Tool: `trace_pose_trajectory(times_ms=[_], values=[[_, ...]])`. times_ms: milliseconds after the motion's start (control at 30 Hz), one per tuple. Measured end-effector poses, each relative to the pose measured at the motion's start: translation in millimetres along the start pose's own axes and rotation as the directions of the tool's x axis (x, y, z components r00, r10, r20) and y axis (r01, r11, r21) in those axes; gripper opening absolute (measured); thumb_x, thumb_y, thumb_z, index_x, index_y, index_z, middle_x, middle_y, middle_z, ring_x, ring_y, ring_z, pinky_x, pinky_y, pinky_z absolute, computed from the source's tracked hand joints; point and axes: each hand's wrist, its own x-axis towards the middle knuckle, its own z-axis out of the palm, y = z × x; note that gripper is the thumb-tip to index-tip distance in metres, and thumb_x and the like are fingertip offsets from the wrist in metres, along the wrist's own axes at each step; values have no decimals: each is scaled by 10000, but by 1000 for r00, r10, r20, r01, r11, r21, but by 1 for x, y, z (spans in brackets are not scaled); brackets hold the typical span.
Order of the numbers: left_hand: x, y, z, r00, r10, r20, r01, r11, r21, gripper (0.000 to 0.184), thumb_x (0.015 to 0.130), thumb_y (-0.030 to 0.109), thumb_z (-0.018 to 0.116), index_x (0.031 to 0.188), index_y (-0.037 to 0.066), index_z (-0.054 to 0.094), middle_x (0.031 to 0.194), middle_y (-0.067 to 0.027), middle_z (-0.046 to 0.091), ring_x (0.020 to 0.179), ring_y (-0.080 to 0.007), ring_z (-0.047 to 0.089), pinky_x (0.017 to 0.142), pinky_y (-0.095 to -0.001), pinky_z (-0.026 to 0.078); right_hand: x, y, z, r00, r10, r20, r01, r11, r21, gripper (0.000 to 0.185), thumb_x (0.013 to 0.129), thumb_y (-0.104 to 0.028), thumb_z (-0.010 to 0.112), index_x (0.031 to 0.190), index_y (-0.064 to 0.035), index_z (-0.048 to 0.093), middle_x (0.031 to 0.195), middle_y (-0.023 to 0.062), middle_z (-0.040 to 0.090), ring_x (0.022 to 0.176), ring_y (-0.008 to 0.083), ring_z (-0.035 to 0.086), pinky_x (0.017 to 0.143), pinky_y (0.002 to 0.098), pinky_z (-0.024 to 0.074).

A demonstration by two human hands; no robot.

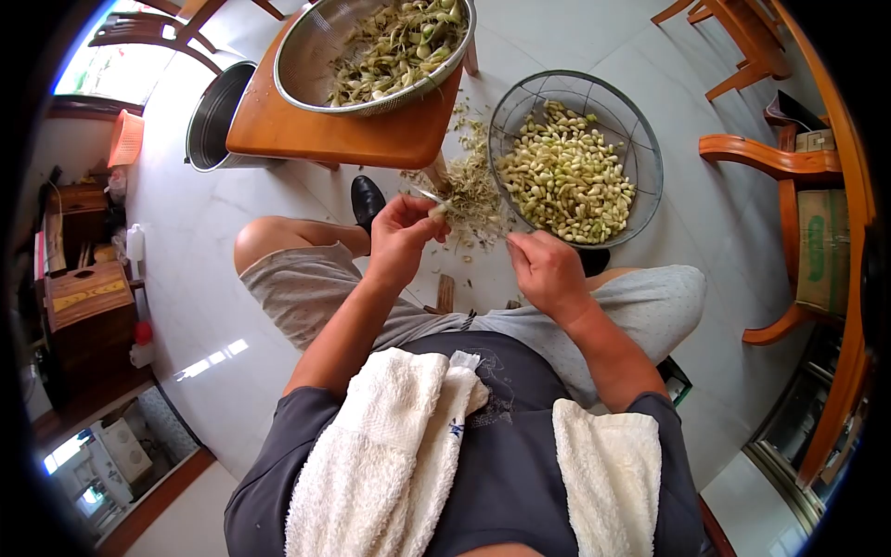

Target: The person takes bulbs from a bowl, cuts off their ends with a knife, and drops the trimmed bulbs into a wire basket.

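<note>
My left hand (406, 239) is closed in a pinch around a small pale onion bulb (438, 212), whose whitish end pokes out past the fingertips. Across a small gap, my right hand (552, 271) has its fingers curled in, thumb against forefinger; whatever it grips is too small or hidden to name. Below both hands, a heap of dry trimmings (473, 190) is spread on the floor. Right of it stands a round wire-mesh basket (640, 139) holding many trimmed pale bulbs (566, 176). A metal colander (295, 79) with untrimmed, stalky bulbs (399, 51) sits ahead on a wooden stool.
The wooden stool (343, 137) stands close before my left hand. A metal bucket (209, 121) is left of it. Wooden chair legs and a cardboard box (824, 249) line the right side. A towel (371, 455) hangs over my chest.
</note>
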Motion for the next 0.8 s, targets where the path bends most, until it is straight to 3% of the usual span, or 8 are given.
trace_pose_trajectory(times_ms=[133,267,367,500,600,633,733,800], values=[[-5,8,-1,1000,-8,6,8,999,45,156,844,-19,619,992,-28,572,856,-122,650,711,-176,637,646,-301,521,-5,30,1,897,352,266,-293,926,-237,218,821,-201,521,741,-25,623,764,196,625,745,402,597,683,483,476],[-3,18,2,988,-134,82,146,977,-158,208,900,61,585,1093,-17,569,933,-131,653,756,-181,640,671,-306,524,-4,30,0,873,397,285,-343,913,-220,199,814,-189,531,765,-28,638,775,207,626,765,398,605,705,475,483],[4,19,2,954,-166,249,247,906,-344,239,950,144,521,1128,-10,560,981,-139,650,785,-183,638,676,-297,520,-2,33,3,856,390,340,-330,918,-221,185,808,-180,541,771,-33,647,783,212,629,774,394,608,718,468,487],[18,20,19,901,-201,385,353,856,-378,271,967,173,478,1156,-11,539,897,-78,626,705,-142,575,607,-254,452,-4,33,7,801,378,464,-261,918,-297,187,804,-171,538,786,-35,665,806,211,637,800,384,616,740,467,487],[31,27,68,909,-370,191,398,907,-139,263,928,174,575,1110,-15,560,749,9,498,629,-81,470,559,-222,388,-6,35,12,764,355,538,-199,924,-327,199,786,-163,527,813,-30,673,830,214,641,821,386,618,759,478,484],[40,24,84,896,-405,180,415,910,-21,322,916,171,591,1166,-26,545,774,-8,526,636,-78,477,577,-221,408,-8,38,16,755,350,554,-194,927,-321,203,782,-169,524,810,-30,670,835,214,642,826,387,617,761,482,482],[65,19,119,836,-457,304,400,886,233,578,864,101,620,1346,-85,361,948,-148,636,715,-189,638,619,-300,523,-12,47,21,754,337,564,-202,936,-288,223,768,-193,508,795,-24,652,847,218,643,836,399,613,770,497,476],[71,40,135,856,-372,360,138,835,533,538,862,125,621,1311,-84,412,875,-135,653,675,-163,629,590,-279,517,-10,44,17,766,349,539,-222,931,-289,217,764,-190,511,787,-20,643,838,222,640,824,404,611,764,498,477]])
